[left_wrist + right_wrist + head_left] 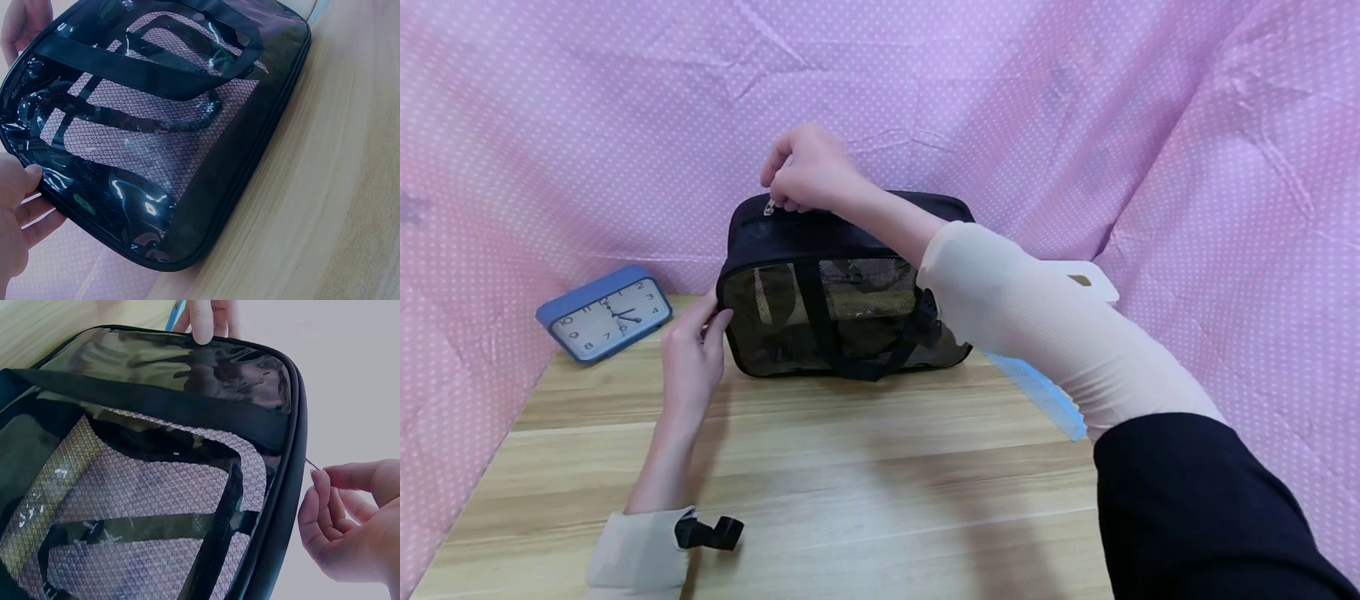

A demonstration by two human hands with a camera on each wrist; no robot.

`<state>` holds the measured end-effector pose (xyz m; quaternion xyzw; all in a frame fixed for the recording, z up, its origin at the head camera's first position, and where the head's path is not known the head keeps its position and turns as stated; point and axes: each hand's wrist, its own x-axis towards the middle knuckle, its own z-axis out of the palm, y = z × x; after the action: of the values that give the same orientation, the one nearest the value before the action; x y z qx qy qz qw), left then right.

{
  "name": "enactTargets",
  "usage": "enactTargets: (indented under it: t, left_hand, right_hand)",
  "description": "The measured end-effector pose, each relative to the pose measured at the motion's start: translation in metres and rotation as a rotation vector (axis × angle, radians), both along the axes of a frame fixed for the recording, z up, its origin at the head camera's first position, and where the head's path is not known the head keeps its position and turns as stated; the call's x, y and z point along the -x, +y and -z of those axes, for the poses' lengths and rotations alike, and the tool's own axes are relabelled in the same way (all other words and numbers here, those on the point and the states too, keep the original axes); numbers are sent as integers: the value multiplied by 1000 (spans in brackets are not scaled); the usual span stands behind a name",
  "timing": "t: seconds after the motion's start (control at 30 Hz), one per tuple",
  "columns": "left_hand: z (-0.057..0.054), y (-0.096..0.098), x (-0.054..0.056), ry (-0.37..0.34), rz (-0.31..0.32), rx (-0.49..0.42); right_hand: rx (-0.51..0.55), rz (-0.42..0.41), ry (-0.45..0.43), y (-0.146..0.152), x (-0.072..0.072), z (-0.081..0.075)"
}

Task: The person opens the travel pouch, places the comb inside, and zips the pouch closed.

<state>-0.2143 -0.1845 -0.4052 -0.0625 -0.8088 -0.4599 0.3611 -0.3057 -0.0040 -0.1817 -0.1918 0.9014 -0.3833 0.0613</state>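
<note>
A black bag (775, 242) with a see-through front panel and a dark strap handle stands upright on the table. At the left part of its top, my right hand (812, 171) pinches the zipper pull (769, 207) between thumb and fingers. My left hand (695, 354) holds the bag's left side, with the thumb on the front edge and the other fingers partly hidden behind. In the right wrist view, the right hand (350, 519) grips a thin pull beside the bag's dark rim (290, 487). Through the panel, mesh (150, 140) and straps show.
A blue clock (606, 315) stands left of the bag. To the right, partly behind the right sleeve, lie a blue ridged thing (1041, 396) and a white piece with a slot (1101, 279). Pink dotted cloth (625, 125) hangs behind the wooden table (850, 475).
</note>
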Motion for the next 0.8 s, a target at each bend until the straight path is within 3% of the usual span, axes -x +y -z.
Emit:
enactTargets:
  t: [0.53,0.63,0.8]
  left_hand:
    - [-2,1,-3,2,4,-21]
    - [-3,2,-3,3,7,-18]
    - [-3,2,-4,-2,6,-10]
  right_hand:
    - [-81,-96,110,-24,-3,8]
    - [-32,-123,102,-22,-3,9]
    - [108,-175,5,-18,-3,10]
